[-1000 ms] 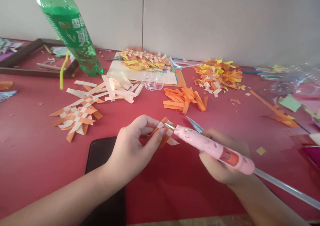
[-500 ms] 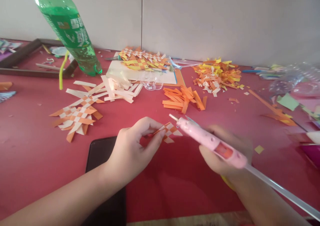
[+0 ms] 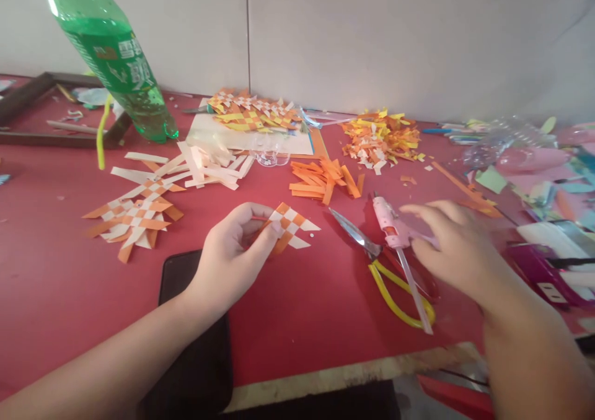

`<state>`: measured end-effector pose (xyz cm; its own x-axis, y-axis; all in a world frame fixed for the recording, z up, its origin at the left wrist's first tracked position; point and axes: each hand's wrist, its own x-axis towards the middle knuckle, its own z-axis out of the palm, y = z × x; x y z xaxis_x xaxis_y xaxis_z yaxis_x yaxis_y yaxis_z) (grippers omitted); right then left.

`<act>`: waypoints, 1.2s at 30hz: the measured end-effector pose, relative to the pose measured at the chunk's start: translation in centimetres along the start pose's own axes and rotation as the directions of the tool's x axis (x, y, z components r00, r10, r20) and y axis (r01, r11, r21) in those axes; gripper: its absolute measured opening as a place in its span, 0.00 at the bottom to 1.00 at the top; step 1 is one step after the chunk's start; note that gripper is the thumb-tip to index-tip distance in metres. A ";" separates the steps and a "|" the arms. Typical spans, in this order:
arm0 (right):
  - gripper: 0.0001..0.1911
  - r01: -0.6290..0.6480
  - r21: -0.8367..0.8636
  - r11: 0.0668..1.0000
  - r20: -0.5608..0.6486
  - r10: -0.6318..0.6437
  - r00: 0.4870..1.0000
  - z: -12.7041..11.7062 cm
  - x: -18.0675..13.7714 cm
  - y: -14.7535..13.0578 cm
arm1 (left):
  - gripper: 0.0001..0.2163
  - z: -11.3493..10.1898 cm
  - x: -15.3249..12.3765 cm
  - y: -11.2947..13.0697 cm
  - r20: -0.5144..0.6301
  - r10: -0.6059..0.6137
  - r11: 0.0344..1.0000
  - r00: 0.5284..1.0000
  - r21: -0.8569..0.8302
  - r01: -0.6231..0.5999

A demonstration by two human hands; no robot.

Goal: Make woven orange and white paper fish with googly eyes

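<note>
My left hand (image 3: pixel 244 240) pinches a small woven paper piece (image 3: pixel 292 225), an orange and cream checker with pointed cream ends on its right. To the right, a pink hot glue gun (image 3: pixel 389 222) with a clear glue stick (image 3: pixel 416 293) in its back lies across scissors (image 3: pixel 360 231) with yellow and red handles. Beside the gun's handle, my right hand (image 3: pixel 453 246) is open, fingers apart, holding nothing. Orange paper strips (image 3: pixel 320 181) lie loose beyond my left hand. Cream strips (image 3: pixel 216 166) and more woven pieces (image 3: pixel 139 212) are at the left.
A green soda bottle (image 3: pixel 116 67) leans in view by a dark frame (image 3: pixel 23 98). Near my left forearm lies a black phone-like slab (image 3: pixel 186 352). Paper scraps (image 3: pixel 381 138) are heaped by the wall; clutter and a purple object (image 3: pixel 534 277) sit at the right.
My right hand has lowered the glue gun onto the table over the scissors and let go of it. My left hand still pinches the woven piece, now turned more face-up.
</note>
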<state>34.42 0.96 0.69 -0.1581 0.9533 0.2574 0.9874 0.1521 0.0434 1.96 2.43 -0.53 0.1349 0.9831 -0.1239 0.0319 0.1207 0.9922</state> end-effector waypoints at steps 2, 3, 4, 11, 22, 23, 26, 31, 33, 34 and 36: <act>0.14 0.086 0.098 0.991 -0.053 -0.081 0.995 -1.0 0.8 -3.2 | 0.10 -0.1 0.0 0.1 0.005 -0.009 1.000 1.000 -0.006 0.009; 0.11 0.140 0.177 0.974 -0.041 -0.135 0.990 -1.4 1.4 -5.0 | 0.10 -0.1 0.0 0.2 0.006 -0.012 1.000 1.000 -0.009 0.012; 0.09 0.195 0.246 0.949 0.042 -0.211 0.977 -1.5 1.9 -6.7 | 0.10 -0.1 0.0 0.2 0.007 -0.013 1.000 1.000 -0.015 0.013; 0.08 0.235 0.294 0.927 0.211 -0.302 0.930 1.4 4.3 -11.6 | 0.09 -0.1 -0.1 0.3 0.008 0.013 0.997 1.000 -0.073 -0.012; 0.03 0.091 0.625 0.775 -0.225 0.067 0.972 0.1 3.2 -11.3 | 0.11 0.1 -0.3 0.4 0.146 -0.098 0.988 0.984 -0.104 0.114; 0.03 0.102 0.669 0.736 -0.243 0.087 0.966 0.0 3.1 -11.5 | 0.11 0.2 -0.4 0.4 0.172 -0.105 0.989 0.980 -0.087 0.121; 0.02 0.135 0.765 0.630 -0.234 0.076 0.969 -0.3 2.5 -12.0 | 0.09 0.3 -0.5 0.4 0.226 -0.105 0.993 0.968 -0.024 0.113; 0.09 0.178 0.748 0.639 -0.237 0.006 0.971 -0.2 2.1 -12.1 | 0.06 0.4 -0.6 0.4 0.275 -0.103 0.995 0.956 0.026 0.100; 0.10 0.221 0.752 0.621 -0.244 -0.050 0.969 -0.2 2.2 -12.1 | 0.07 0.4 -0.6 0.5 0.290 -0.108 0.994 0.951 0.024 0.106; 0.09 0.229 0.762 0.606 -0.238 -0.067 0.969 -0.2 2.3 -12.1 | 0.07 0.4 -0.6 0.5 0.299 -0.107 0.994 0.948 0.018 0.107; 0.08 0.218 0.790 0.573 -0.214 -0.076 0.974 -0.3 2.4 -12.3 | 0.08 0.5 -0.7 0.5 0.316 -0.107 0.994 0.942 0.003 0.112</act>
<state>21.92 1.30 1.08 -0.2293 0.8609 0.4541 0.5326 0.5015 -0.6818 2.36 1.74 0.09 0.4371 0.8700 -0.2282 0.0500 0.2298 0.9720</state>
